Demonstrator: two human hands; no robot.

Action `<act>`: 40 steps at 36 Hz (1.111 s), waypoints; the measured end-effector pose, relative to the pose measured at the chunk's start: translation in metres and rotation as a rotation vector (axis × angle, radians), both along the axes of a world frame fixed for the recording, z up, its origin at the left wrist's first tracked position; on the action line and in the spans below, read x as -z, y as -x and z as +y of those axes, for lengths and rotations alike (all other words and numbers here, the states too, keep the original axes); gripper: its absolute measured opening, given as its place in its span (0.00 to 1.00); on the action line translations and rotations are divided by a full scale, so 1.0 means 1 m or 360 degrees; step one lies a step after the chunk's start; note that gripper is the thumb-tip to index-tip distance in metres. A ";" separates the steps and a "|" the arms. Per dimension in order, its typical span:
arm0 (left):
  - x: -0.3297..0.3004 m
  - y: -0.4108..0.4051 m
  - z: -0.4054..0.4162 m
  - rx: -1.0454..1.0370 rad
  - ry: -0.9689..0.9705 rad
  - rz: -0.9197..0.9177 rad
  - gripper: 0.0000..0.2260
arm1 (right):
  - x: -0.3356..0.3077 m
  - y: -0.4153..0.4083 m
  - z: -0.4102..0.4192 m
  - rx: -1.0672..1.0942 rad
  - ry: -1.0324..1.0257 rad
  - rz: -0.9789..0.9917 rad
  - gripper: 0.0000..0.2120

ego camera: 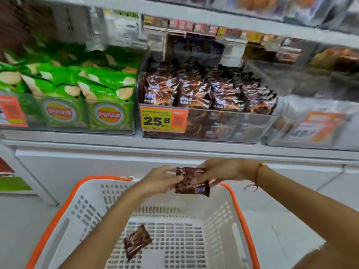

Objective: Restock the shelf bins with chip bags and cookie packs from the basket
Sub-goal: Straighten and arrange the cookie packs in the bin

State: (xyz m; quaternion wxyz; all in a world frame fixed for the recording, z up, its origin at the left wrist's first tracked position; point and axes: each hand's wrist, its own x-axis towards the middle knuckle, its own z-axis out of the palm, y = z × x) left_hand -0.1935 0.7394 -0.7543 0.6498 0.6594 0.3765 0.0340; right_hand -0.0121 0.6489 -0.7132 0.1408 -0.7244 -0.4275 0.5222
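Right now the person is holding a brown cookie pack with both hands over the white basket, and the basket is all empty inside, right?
Not quite. The head view shows both the left hand and the right hand holding a brown cookie pack over the white basket, but the basket is not empty: one more cookie pack lies on its floor.

On the shelf (174,146), side by side: chip bin (68,113) at left, packed with chip bags (108,98); cookie bin (229,125) just right of it, heaped with cookie packs (194,90); another bin (314,125) farther right. On the cookie bin's front, at its left end, a price tag (164,119). Below and in front of the shelf, a basket (81,206). Inside on its floor, toward the left, one loose pack (137,240). Above the basket's far rim, a held pack (191,181), between left hand (161,181) and right hand (223,169).
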 end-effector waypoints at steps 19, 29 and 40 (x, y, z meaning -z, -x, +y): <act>-0.123 -0.085 -0.050 -0.0259 -0.0245 -0.1054 0.08 | -0.098 -0.024 -0.058 0.1074 -0.1501 0.0636 0.12; -0.160 -0.135 -0.020 0.0228 -0.2025 -0.0396 0.24 | -0.112 -0.065 -0.079 0.1506 -0.1994 -0.0149 0.12; -0.158 -0.158 -0.015 0.0328 -0.2426 -0.0147 0.12 | -0.111 -0.079 -0.084 0.1444 -0.1977 -0.0557 0.14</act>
